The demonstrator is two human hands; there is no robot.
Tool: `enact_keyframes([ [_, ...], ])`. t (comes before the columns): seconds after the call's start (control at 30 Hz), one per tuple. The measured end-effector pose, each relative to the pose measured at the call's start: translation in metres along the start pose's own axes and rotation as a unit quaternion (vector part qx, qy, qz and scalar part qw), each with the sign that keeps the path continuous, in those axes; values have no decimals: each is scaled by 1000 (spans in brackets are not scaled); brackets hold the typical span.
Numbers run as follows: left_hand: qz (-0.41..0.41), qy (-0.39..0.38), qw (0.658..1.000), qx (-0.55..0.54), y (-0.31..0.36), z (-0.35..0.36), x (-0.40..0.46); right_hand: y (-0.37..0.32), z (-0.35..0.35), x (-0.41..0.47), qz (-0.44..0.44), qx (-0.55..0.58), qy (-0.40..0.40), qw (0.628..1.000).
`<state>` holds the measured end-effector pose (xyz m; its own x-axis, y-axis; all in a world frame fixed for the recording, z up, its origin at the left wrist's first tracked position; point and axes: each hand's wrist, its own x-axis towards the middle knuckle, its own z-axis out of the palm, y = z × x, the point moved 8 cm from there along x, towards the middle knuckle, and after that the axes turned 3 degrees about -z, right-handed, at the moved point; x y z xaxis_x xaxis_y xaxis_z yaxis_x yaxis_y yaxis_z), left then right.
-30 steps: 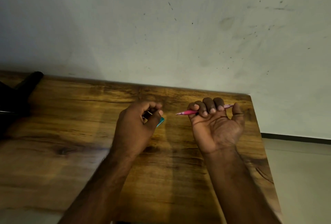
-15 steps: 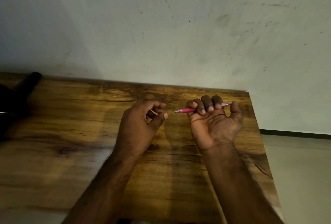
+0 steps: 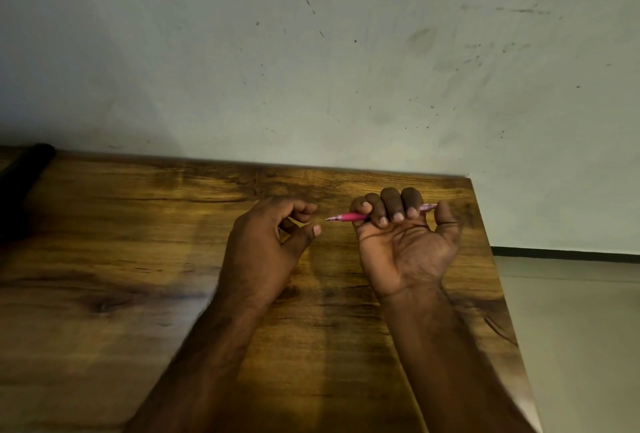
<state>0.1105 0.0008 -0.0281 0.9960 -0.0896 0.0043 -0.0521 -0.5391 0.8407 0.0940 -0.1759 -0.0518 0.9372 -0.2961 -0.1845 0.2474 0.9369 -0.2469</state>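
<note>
My right hand (image 3: 405, 245) is raised palm-up over the right part of the wooden table (image 3: 138, 259), fingers curled round a pink pen (image 3: 349, 216). The pen lies level, its tip pointing left toward my left hand (image 3: 263, 245). My left hand hovers just left of the tip, seen from the back, with fingers curled inward and the thumb stretched toward the pen. Nothing shows between its fingers, and its palm is hidden.
A stained pale wall (image 3: 311, 69) rises right behind the table. A dark object (image 3: 20, 187) sits at the far left edge. The table's right edge drops to a light floor (image 3: 571, 328).
A teal thing seen under my left thumb one second ago is no longer visible. Both hands have stayed almost in place, and the pen is still held the same way.
</note>
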Motion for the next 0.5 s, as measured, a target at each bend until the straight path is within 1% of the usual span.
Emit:
enact_keyframes([
  [0.5,-3,-6,1000,3,-1,0,0,-1,0,0,4,5,15,1000],
])
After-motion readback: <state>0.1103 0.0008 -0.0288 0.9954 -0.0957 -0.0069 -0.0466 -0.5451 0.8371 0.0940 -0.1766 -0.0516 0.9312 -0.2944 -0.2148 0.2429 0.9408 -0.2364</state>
